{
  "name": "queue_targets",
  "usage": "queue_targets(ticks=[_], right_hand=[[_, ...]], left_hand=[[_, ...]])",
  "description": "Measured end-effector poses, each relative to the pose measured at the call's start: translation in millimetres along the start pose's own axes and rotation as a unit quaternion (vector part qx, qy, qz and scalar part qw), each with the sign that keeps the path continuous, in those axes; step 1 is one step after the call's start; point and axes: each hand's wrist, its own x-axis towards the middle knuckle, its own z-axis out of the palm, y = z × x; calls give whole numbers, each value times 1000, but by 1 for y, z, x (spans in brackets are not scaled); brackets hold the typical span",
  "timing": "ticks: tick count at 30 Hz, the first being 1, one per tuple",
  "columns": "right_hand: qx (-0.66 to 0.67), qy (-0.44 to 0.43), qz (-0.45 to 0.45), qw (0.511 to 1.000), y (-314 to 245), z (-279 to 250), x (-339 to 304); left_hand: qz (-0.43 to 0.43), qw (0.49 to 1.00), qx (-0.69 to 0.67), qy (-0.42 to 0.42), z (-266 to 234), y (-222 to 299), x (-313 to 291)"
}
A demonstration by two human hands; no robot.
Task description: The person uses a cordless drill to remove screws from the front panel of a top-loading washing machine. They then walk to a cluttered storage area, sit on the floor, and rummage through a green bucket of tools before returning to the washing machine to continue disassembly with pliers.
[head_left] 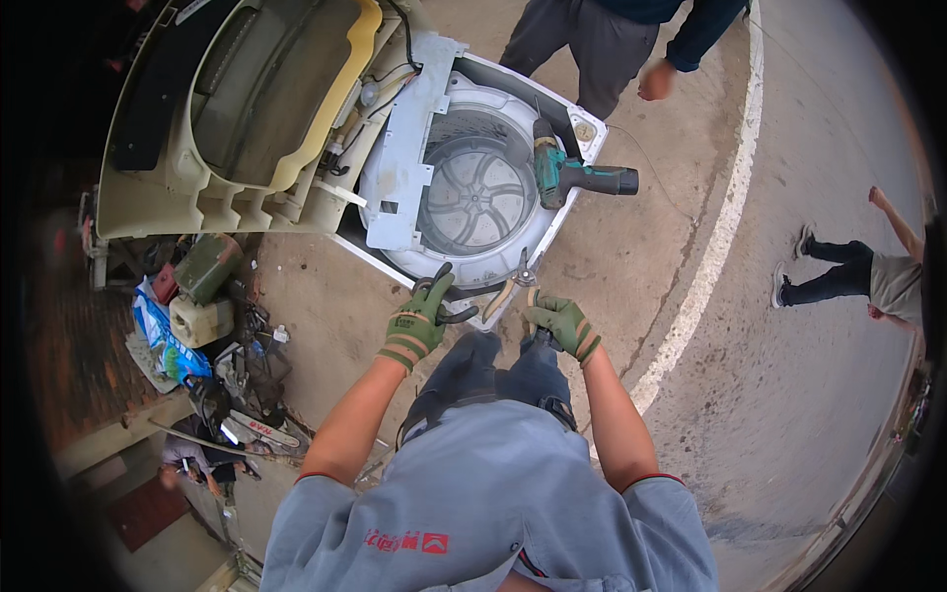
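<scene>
My left hand [419,323], in a green glove with tan bands, is at the near edge of the opened washing machine [559,222]. Its fingers are closed on a black curved piece [458,316], perhaps a cable or handle; its kind does not show clearly. To its right, my right hand [562,324], gloved alike, grips a pair of pliers [501,299] with tan handles. The jaws point away from me, at the machine's near corner. Beyond lies the round tub [476,197]. A teal and black cordless drill [552,178] rests across the machine's right rim.
The cream top cover [286,212] is tipped back at left, beside a grey metal plate [402,168]. Jerrycans [202,318] and clutter lie at left. A person in grey trousers [582,44] stands behind the machine; another walks at right [858,271]. A white line [705,281] crosses the pavement.
</scene>
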Motion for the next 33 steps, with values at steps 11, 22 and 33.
queue_targets(ticks=[11, 22, 33], right_hand=[[3, -32, 55, 998, 36, -17, 37], [-78, 59, 116, 988, 93, 39, 54], [-313, 56, 146, 937, 12, 50, 37]], left_hand=[[-16, 990, -121, 65, 38, -4, 6], [-117, 918, -371, -74, 42, 17, 59], [-138, 979, -96, -115, 29, 2, 64]])
